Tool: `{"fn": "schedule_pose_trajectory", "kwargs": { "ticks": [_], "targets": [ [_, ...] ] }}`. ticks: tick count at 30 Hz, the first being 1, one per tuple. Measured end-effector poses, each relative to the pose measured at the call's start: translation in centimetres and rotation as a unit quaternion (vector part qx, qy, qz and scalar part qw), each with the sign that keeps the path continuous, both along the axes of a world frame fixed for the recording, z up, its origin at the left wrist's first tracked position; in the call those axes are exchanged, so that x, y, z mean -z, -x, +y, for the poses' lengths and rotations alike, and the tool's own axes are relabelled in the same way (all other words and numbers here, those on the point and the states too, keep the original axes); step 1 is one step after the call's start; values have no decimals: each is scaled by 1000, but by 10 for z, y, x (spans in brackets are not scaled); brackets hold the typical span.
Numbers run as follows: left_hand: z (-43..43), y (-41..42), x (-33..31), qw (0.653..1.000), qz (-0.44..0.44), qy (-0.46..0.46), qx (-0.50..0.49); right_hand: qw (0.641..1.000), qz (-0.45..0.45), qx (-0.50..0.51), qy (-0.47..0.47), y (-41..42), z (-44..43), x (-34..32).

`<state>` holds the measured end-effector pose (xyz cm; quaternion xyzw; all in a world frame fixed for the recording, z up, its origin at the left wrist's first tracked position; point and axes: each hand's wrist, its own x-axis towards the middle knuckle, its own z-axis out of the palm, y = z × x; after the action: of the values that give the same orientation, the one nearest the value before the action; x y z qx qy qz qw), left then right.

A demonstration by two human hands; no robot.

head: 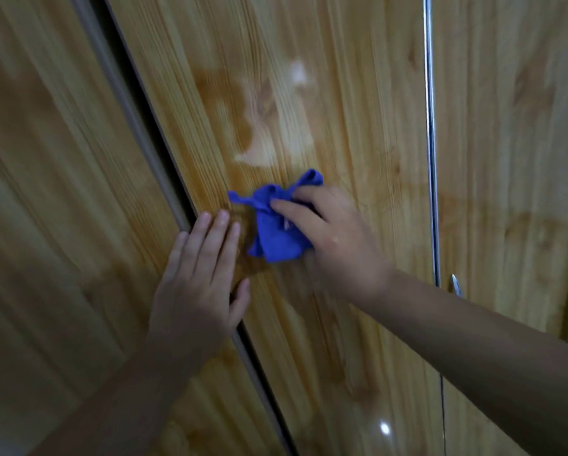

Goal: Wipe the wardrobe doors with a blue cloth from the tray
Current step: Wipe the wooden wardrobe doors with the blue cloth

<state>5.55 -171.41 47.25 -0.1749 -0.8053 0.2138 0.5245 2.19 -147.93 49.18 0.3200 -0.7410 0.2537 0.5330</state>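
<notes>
A crumpled blue cloth (274,232) is pressed against the glossy wood-grain middle wardrobe door (309,110). My right hand (335,238) covers the cloth's right side and grips it against the door. My left hand (200,278) lies flat with fingers spread on the same door's left edge, just left of the cloth, its thumb touching the panel. The tray is out of sight.
A left wardrobe door (46,192) sits behind a dark gap (157,126) and a grey edge strip. A thin metal trim (430,126) separates the right door (513,143). A small metal handle tip (456,285) shows above my right forearm.
</notes>
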Motion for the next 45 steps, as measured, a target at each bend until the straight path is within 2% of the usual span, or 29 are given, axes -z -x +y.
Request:
{"fn": "schedule_pose_trajectory", "kwargs": {
  "ticks": [4,6,10,13,14,17,20,23,25,31,33,36,39,41,45],
  "targets": [
    [-1,6,6,1000,18,-5,0,998,17,8,60,14,-27,19],
    [-1,7,7,1000,21,-2,-6,999,17,1,51,15,-32,49],
    [3,6,8,999,39,-2,-13,998,57,-4,-36,21,-20,88],
    [5,4,8,999,40,4,-20,986,100,-5,-134,26,1,68],
    [4,3,8,999,40,6,-22,985,90,-11,-146,27,10,53],
    [6,1,8,999,39,5,-35,999,34,13,-25,39,49,-6],
    [9,-1,7,998,36,3,-42,993,65,86,48,48,83,-49],
    [9,-1,7,998,31,-1,-50,989,44,78,118,48,81,-48],
    [10,-1,7,998,30,2,-55,989,17,58,134,42,57,-23],
    [11,0,7,998,25,-3,-56,999,11,-13,-45,11,-5,93],
    [10,1,7,998,25,1,-52,996,24,-21,-89,14,1,94],
    [8,2,7,999,17,-3,-49,990,48,3,-134,28,35,61],
    [9,2,7,999,18,-11,-47,999,-3,44,-31,46,84,5],
    [11,1,8,999,19,-12,-49,995,-1,84,45,55,111,-27],
    [13,1,8,998,14,-16,-53,984,6,92,152,59,117,-37]
  ]
}}
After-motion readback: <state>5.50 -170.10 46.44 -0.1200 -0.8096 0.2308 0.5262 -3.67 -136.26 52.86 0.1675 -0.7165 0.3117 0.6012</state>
